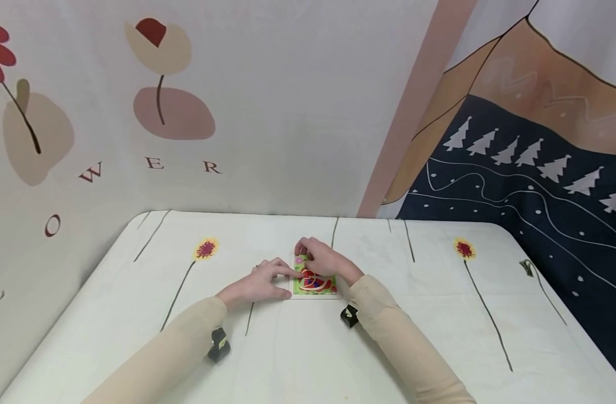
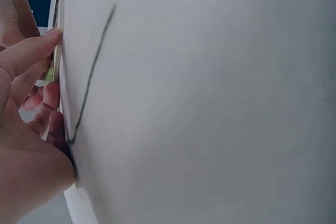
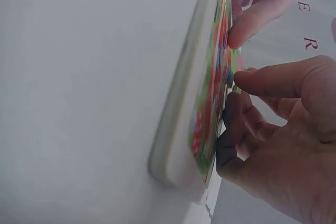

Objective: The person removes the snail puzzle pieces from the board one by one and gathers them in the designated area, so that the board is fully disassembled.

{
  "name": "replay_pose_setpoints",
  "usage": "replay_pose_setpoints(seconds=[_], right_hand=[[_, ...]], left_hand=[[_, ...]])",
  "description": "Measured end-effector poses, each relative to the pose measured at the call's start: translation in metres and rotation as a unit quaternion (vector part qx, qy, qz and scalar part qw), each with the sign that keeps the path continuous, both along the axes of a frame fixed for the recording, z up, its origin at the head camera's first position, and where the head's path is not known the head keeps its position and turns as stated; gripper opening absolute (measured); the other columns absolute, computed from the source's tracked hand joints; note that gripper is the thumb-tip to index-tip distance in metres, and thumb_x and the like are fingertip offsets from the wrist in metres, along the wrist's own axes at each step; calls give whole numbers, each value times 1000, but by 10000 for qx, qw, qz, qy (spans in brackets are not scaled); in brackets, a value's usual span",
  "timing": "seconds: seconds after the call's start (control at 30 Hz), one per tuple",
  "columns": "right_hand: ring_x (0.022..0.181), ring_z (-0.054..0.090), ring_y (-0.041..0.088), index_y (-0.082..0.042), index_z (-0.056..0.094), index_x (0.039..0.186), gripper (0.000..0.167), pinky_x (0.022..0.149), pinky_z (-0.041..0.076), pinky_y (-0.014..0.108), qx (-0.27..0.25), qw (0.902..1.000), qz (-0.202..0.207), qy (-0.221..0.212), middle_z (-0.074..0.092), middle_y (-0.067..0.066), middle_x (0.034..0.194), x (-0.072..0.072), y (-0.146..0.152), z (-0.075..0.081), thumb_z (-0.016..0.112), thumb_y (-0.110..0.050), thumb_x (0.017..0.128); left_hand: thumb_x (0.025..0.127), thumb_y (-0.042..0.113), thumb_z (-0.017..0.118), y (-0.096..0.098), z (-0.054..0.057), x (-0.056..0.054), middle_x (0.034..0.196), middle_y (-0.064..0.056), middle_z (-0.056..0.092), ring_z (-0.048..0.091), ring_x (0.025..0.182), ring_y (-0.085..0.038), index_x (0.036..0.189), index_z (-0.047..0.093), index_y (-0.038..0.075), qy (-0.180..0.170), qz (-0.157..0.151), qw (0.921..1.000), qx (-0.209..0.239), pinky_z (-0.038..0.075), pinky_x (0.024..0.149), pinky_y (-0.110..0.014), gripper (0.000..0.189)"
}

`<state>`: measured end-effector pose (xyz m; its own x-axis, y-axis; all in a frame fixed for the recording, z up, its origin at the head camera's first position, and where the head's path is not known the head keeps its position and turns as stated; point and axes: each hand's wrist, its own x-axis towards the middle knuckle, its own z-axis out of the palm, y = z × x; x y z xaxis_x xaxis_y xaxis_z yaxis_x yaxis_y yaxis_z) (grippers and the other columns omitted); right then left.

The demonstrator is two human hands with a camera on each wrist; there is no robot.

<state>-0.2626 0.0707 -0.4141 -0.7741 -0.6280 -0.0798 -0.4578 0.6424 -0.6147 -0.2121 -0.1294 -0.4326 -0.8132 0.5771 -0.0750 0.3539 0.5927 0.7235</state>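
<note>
A small white-rimmed picture puzzle board (image 1: pixel 315 285), bright green with a red and blue figure, lies flat on the cloth. My left hand (image 1: pixel 261 282) is at its left side: the outstretched index finger presses on the picture, and the thumb rests by the near left corner. Over the far part of the board, my right hand (image 1: pixel 320 258) has its thumb and bent fingers together on a green and pink puzzle piece (image 3: pixel 240 62). In the right wrist view the board's thick edge (image 3: pixel 173 124) shows side-on. My right fingers partly hide the piece.
A white tablecloth (image 1: pixel 288 359) with printed flowers covers the table. Behind it hangs a pale printed curtain (image 1: pixel 288 112), and a dark tree-patterned cloth (image 1: pixel 490 185) hangs on the right. Black wrist cameras (image 1: pixel 219 345) are strapped under both beige sleeves.
</note>
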Motion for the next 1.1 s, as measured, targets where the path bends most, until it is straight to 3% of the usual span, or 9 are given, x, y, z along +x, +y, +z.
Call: replay_pose_setpoints(seconds=[0.37,0.67,1.1], right_hand=[[92,56,20,-5,60,106,19,81,46,32,-575,9979,-263,-159,57,7,105,-1,5,-4,56,6,91],[83,57,18,-5,62,101,17,71,47,28,-1151,9903,-607,-488,58,5,98,0,11,-5,55,7,90],[88,59,19,-5,66,100,14,79,47,32,-1403,9854,-884,-388,61,5,97,5,21,-1,58,3,91]], left_hand=[[83,18,74,0,0,-1,118,-1,53,39,101,-23,123,68,17,-168,-20,9999,29,27,90,-52,41],[83,19,75,0,1,-1,119,-1,52,39,102,-23,124,67,20,-270,-1,9996,25,28,90,-52,43],[83,20,74,0,1,-3,118,-2,52,39,98,-22,127,65,20,-107,-117,9999,-67,28,87,-48,45]])
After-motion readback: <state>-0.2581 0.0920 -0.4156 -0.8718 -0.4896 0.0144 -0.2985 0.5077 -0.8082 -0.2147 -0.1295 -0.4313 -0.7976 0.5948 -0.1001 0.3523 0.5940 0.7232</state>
